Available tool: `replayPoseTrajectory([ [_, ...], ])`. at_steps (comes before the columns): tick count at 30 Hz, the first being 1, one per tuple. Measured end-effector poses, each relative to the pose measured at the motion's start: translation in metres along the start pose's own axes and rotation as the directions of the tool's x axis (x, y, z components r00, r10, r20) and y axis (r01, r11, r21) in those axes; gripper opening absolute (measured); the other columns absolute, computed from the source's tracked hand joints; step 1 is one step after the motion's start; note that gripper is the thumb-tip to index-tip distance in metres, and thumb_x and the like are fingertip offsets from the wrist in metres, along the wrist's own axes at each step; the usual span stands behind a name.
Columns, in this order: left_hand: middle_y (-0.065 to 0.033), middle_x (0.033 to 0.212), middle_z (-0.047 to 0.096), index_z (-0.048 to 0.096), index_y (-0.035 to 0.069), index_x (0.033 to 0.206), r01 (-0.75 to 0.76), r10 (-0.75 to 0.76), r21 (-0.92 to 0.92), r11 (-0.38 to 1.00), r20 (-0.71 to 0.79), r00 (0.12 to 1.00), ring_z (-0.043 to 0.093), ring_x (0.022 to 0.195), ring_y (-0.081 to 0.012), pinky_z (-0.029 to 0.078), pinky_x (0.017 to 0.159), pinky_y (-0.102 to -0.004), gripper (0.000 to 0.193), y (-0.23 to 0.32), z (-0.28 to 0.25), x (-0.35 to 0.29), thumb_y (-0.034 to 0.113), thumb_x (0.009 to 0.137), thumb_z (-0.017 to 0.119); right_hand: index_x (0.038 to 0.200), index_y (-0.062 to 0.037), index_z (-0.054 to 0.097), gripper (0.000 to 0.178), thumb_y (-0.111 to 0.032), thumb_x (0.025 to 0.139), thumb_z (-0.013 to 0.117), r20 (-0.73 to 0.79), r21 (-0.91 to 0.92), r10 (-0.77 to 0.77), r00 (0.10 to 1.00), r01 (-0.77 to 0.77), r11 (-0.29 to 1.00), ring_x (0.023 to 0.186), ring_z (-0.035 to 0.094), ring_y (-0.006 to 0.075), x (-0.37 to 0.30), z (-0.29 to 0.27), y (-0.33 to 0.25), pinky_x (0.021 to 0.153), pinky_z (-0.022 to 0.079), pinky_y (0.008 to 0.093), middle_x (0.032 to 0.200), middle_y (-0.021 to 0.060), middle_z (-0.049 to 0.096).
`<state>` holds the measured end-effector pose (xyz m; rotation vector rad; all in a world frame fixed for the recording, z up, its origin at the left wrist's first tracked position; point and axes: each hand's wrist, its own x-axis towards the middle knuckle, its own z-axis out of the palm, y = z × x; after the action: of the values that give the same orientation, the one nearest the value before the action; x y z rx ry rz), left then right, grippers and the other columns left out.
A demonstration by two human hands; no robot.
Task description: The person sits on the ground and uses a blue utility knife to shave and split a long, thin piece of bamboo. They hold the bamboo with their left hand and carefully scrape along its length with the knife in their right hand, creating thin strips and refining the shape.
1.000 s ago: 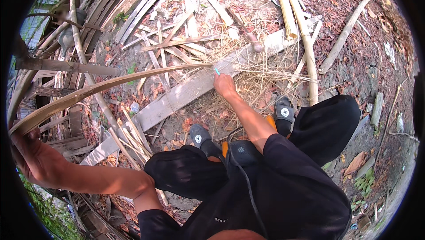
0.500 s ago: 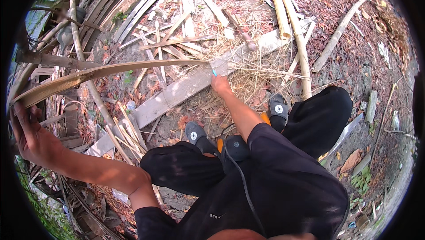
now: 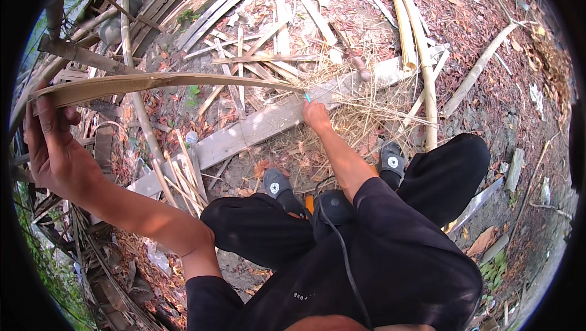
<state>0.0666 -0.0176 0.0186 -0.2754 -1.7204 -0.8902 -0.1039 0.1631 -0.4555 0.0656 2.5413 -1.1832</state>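
Strip (image 3: 159, 81): bowed, spanning both hands, right end seen against the far edge of the plank (image 3: 238, 137).
Left hand (image 3: 58, 152): fingers up against the strip's end; firm grip or bare support, I cannot tell from here.
Right hand (image 3: 316, 115): closed around a slim blue tool (image 3: 307, 96).
Tool: best worked, I judge, in short, light strokes, strip held steady, knuckles clear.

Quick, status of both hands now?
Left hand: touching one end of a long, curved, tan wooden strip; grip unclear.
Right hand: closed on a slim light-blue object.
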Motion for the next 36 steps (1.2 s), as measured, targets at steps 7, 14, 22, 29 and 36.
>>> replayPoseTrajectory([
  [7,-0.0161,0.101,0.068,0.062,-0.01,0.11,-0.014,0.013,-0.002,1.0,-0.034,0.999,0.061,0.077,-0.0137,0.048,0.06,-0.0225,0.024,0.006,0.009,-0.002,0.005,0.09,0.061,0.092,0.0076,0.06,0.046,-0.034,0.098,0.04,-0.131,0.28,-0.303,0.944,0.328,0.902,0.081,0.059,0.0515,-0.082,-0.063,-0.115,0.074,0.047,0.054,0.079,0.0352,0.06],
  [14,-0.0119,0.093,0.068,0.064,-0.008,0.108,0.063,-0.041,0.14,0.988,-0.157,0.987,0.06,0.07,-0.0121,0.048,0.062,-0.0218,0.027,-0.001,0.009,0.003,0.009,0.088,0.066,0.088,0.0065,0.058,0.044,-0.033,0.097,0.042,-0.164,0.175,-0.361,0.918,0.387,0.905,0.073,0.06,0.051,-0.029,-0.027,-0.068,0.064,0.049,0.0537,0.072,0.0336,0.06],
  [22,-0.0114,0.089,0.069,0.063,-0.009,0.109,0.082,-0.045,0.203,0.976,-0.178,0.983,0.059,0.067,-0.011,0.047,0.059,-0.0214,0.029,0.006,0.005,-0.008,0.009,0.087,0.068,0.093,0.0068,0.058,0.044,-0.034,0.097,0.042,-0.139,-0.015,-0.301,0.944,0.302,0.953,0.077,0.062,0.0507,-0.019,0.006,-0.016,0.068,0.052,0.0515,0.079,0.0348,0.061],
  [29,-0.0142,0.094,0.068,0.063,-0.009,0.109,0.03,-0.024,0.064,0.997,-0.083,0.996,0.061,0.071,-0.0131,0.045,0.057,-0.0227,0.026,0.005,-0.004,-0.003,0.006,0.089,0.064,0.102,0.0087,0.06,0.054,-0.04,0.098,0.036,0.017,-0.147,-0.054,0.998,0.056,0.988,0.099,0.06,0.0451,0.0,0.011,0.067,0.09,0.046,0.0514,0.097,0.0357,0.061],
  [36,-0.0148,0.094,0.068,0.062,-0.01,0.108,0.044,-0.035,0.092,0.995,-0.105,0.994,0.059,0.068,-0.0128,0.045,0.057,-0.0224,0.025,0.0,-0.009,-0.004,0.005,0.088,0.065,0.098,0.0079,0.059,0.054,-0.041,0.097,0.037,-0.027,0.124,-0.018,0.999,0.022,0.992,0.089,0.061,0.0484,-0.033,0.006,0.021,0.082,0.05,0.0502,0.093,0.0341,0.062],
])
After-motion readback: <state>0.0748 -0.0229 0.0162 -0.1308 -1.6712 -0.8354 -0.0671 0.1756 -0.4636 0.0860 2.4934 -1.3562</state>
